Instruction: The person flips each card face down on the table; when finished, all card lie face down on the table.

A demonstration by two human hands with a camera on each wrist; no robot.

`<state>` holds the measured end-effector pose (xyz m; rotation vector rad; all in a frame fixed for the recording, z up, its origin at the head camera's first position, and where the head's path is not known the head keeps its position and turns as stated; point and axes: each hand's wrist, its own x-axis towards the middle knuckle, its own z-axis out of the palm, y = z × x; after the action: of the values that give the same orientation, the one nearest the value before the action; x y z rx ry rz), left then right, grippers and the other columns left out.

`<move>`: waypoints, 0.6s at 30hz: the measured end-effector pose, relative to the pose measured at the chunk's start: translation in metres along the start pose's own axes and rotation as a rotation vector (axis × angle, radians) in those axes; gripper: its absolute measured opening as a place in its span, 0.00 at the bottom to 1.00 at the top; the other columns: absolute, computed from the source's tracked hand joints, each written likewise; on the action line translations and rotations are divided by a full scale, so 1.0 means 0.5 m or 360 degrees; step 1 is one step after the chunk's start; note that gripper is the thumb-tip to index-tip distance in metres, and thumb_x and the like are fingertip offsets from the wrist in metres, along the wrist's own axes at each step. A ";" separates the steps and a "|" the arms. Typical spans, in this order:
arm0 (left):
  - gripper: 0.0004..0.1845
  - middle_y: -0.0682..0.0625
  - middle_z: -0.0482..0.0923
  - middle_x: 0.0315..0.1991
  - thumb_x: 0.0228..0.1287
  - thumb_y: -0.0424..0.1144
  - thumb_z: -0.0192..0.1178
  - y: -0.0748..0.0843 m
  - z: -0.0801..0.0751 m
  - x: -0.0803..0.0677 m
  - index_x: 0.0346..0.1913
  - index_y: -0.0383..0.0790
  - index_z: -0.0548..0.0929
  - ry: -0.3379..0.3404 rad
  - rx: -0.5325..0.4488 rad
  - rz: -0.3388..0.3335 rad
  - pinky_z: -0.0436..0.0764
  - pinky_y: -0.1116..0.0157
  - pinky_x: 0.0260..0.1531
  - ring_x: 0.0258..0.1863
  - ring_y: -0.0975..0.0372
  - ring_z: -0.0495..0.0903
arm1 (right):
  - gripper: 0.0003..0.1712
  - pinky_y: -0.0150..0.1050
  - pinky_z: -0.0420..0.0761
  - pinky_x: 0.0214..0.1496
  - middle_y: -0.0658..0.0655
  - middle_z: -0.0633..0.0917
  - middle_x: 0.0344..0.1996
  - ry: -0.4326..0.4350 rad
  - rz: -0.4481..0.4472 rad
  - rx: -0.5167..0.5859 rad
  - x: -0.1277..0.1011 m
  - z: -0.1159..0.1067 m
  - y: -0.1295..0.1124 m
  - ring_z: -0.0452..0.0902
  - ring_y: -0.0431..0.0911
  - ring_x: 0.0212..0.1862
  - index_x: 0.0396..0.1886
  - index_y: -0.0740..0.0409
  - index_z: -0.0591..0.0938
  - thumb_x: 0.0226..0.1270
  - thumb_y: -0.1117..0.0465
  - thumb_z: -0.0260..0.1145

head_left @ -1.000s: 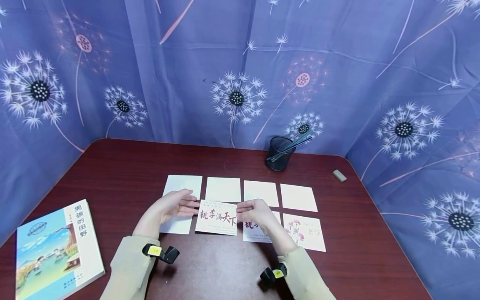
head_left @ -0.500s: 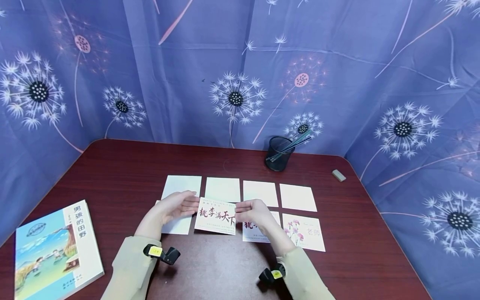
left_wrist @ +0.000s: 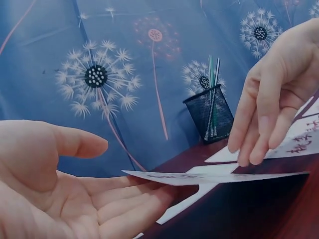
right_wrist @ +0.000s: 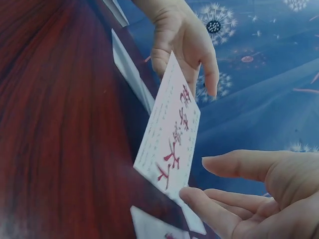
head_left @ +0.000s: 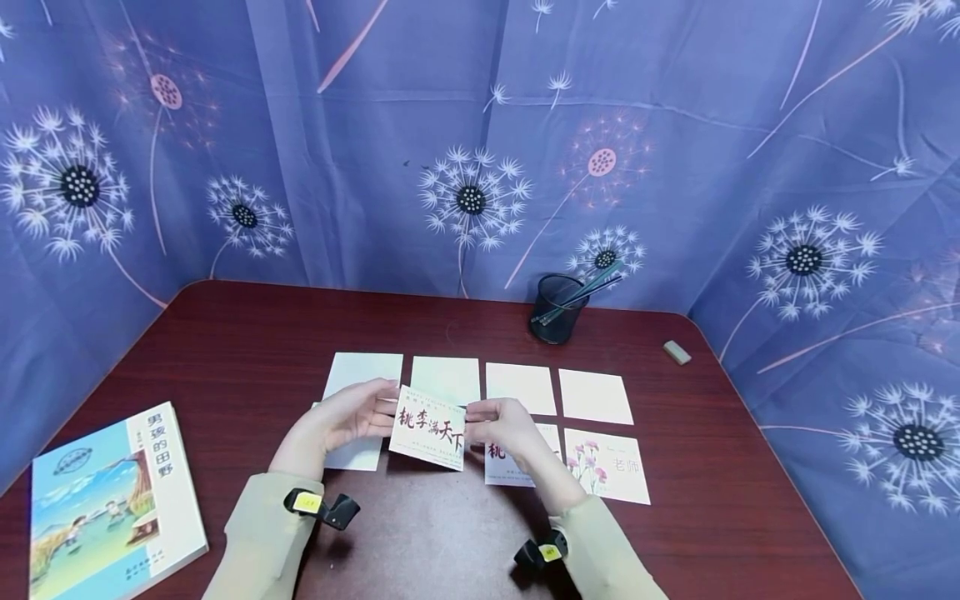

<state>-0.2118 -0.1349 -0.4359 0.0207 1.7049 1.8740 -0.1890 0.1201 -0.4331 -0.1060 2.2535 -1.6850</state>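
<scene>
A white card with red Chinese lettering [head_left: 429, 429] is raised above the table, tilted between both hands. My left hand [head_left: 351, 421] carries its left end on straight fingers; in the left wrist view the thumb [left_wrist: 82, 143] stands clear above the card. At the right end, my right hand [head_left: 504, 427] touches the edge with its fingertips, its thumb [right_wrist: 234, 163] apart from the card in the right wrist view. Beside that hand lies a second card with red lettering [head_left: 512, 476], partly hidden by it. A flower card [head_left: 611, 468] lies further right.
A row of white cards [head_left: 446, 381] lies behind the hands, and another white card [head_left: 352, 454] is partly under the left hand. A black mesh pen cup [head_left: 553, 321] and an eraser-like block [head_left: 677, 352] stand further back. A book [head_left: 112, 508] lies left.
The lettered card has tilted, its upper left corner rising and its right side shifting left. My right hand has moved slightly left with it; the left hand has barely moved.
</scene>
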 end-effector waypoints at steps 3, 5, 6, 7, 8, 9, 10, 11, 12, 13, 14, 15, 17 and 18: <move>0.33 0.30 0.75 0.56 0.75 0.47 0.40 0.011 0.001 -0.007 0.66 0.18 0.56 0.0004 0.0008 0.0017 0.83 0.61 0.49 0.44 0.59 0.84 | 0.24 0.41 0.82 0.52 0.72 0.83 0.49 0.0047 -0.0059 -0.0013 -0.002 0.010 -0.014 0.83 0.54 0.49 0.53 0.77 0.77 0.56 0.71 0.66; 0.33 0.29 0.74 0.57 0.75 0.47 0.40 0.018 0.004 -0.012 0.67 0.17 0.56 0.0003 0.0012 0.0029 0.83 0.61 0.49 0.44 0.59 0.84 | 0.23 0.41 0.83 0.52 0.72 0.83 0.48 0.0048 -0.0082 0.0021 -0.002 0.021 -0.025 0.83 0.52 0.48 0.53 0.77 0.77 0.57 0.69 0.66; 0.33 0.29 0.74 0.57 0.75 0.47 0.41 0.022 0.007 -0.014 0.67 0.18 0.56 0.0006 0.0008 0.0032 0.83 0.61 0.49 0.44 0.59 0.84 | 0.23 0.41 0.83 0.51 0.72 0.83 0.47 0.0044 -0.0091 0.0037 -0.001 0.027 -0.031 0.84 0.51 0.47 0.53 0.77 0.78 0.58 0.69 0.66; 0.33 0.29 0.73 0.58 0.75 0.47 0.41 0.025 0.009 -0.016 0.67 0.18 0.57 0.0010 0.0007 0.0036 0.83 0.61 0.48 0.44 0.59 0.84 | 0.23 0.41 0.84 0.50 0.72 0.83 0.47 0.0032 -0.0105 0.0063 0.000 0.033 -0.038 0.84 0.50 0.46 0.52 0.77 0.78 0.58 0.68 0.66; 0.32 0.28 0.73 0.58 0.75 0.46 0.41 0.028 0.013 -0.017 0.67 0.18 0.57 -0.0001 0.0007 0.0044 0.83 0.61 0.49 0.44 0.58 0.84 | 0.23 0.40 0.84 0.49 0.72 0.84 0.46 0.0026 -0.0105 0.0084 0.001 0.039 -0.045 0.84 0.49 0.44 0.52 0.77 0.78 0.59 0.67 0.67; 0.32 0.27 0.72 0.59 0.75 0.46 0.41 0.031 0.016 -0.019 0.67 0.18 0.57 -0.0017 0.0013 0.0057 0.82 0.61 0.50 0.45 0.58 0.84 | 0.23 0.40 0.84 0.48 0.71 0.84 0.46 0.0024 -0.0107 0.0090 0.003 0.044 -0.051 0.84 0.47 0.43 0.52 0.76 0.79 0.59 0.66 0.67; 0.32 0.26 0.71 0.59 0.75 0.46 0.41 0.034 0.020 -0.020 0.67 0.18 0.57 -0.0030 0.0013 0.0070 0.82 0.61 0.50 0.45 0.58 0.83 | 0.23 0.39 0.85 0.47 0.70 0.84 0.45 0.0029 -0.0102 0.0095 0.005 0.049 -0.057 0.84 0.45 0.42 0.52 0.75 0.79 0.59 0.64 0.68; 0.32 0.25 0.70 0.60 0.75 0.45 0.41 0.036 0.024 -0.021 0.67 0.18 0.57 -0.0045 0.0012 0.0087 0.82 0.60 0.50 0.45 0.58 0.84 | 0.24 0.38 0.85 0.46 0.70 0.85 0.45 0.0033 -0.0097 0.0099 0.006 0.054 -0.063 0.84 0.44 0.40 0.52 0.74 0.80 0.59 0.63 0.68; 0.32 0.25 0.70 0.60 0.75 0.45 0.41 0.039 0.028 -0.022 0.67 0.18 0.57 -0.0061 0.0009 0.0101 0.82 0.60 0.51 0.45 0.58 0.84 | 0.24 0.38 0.85 0.45 0.69 0.85 0.45 0.0042 -0.0091 0.0092 0.007 0.057 -0.068 0.84 0.44 0.39 0.52 0.74 0.80 0.59 0.62 0.69; 0.31 0.24 0.69 0.60 0.75 0.44 0.40 0.041 0.031 -0.023 0.67 0.18 0.57 -0.0081 0.0012 0.0118 0.82 0.60 0.51 0.44 0.59 0.84 | 0.25 0.38 0.85 0.44 0.68 0.85 0.44 0.0050 -0.0081 0.0097 0.008 0.059 -0.073 0.85 0.43 0.38 0.52 0.73 0.80 0.59 0.61 0.69; 0.31 0.24 0.69 0.60 0.75 0.43 0.40 0.042 0.034 -0.024 0.67 0.17 0.56 -0.0101 0.0013 0.0134 0.82 0.61 0.51 0.43 0.60 0.84 | 0.25 0.38 0.86 0.43 0.67 0.86 0.44 0.0061 -0.0073 0.0093 0.009 0.061 -0.077 0.85 0.44 0.37 0.52 0.73 0.80 0.59 0.60 0.70; 0.31 0.24 0.69 0.60 0.75 0.43 0.40 0.044 0.036 -0.025 0.67 0.17 0.57 -0.0109 0.0011 0.0146 0.82 0.61 0.50 0.42 0.61 0.84 | 0.26 0.39 0.86 0.42 0.67 0.86 0.43 0.0066 -0.0070 0.0093 0.010 0.063 -0.080 0.86 0.46 0.37 0.52 0.73 0.80 0.59 0.59 0.70; 0.30 0.25 0.71 0.59 0.75 0.42 0.39 0.047 0.038 -0.027 0.67 0.17 0.57 -0.0120 0.0005 0.0159 0.83 0.62 0.49 0.40 0.62 0.85 | 0.27 0.40 0.86 0.42 0.67 0.87 0.41 0.0063 -0.0070 0.0101 0.012 0.065 -0.085 0.87 0.48 0.36 0.52 0.73 0.80 0.60 0.57 0.70; 0.30 0.26 0.72 0.59 0.75 0.41 0.39 0.048 0.039 -0.027 0.67 0.17 0.57 -0.0125 0.0002 0.0162 0.83 0.63 0.48 0.39 0.63 0.85 | 0.27 0.41 0.86 0.42 0.67 0.87 0.40 0.0059 -0.0080 0.0096 0.013 0.065 -0.087 0.87 0.49 0.36 0.52 0.74 0.80 0.61 0.56 0.70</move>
<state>-0.2028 -0.1234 -0.4057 0.1823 1.6799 1.9195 -0.1910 0.0753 -0.4017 -0.1196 2.2418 -1.7936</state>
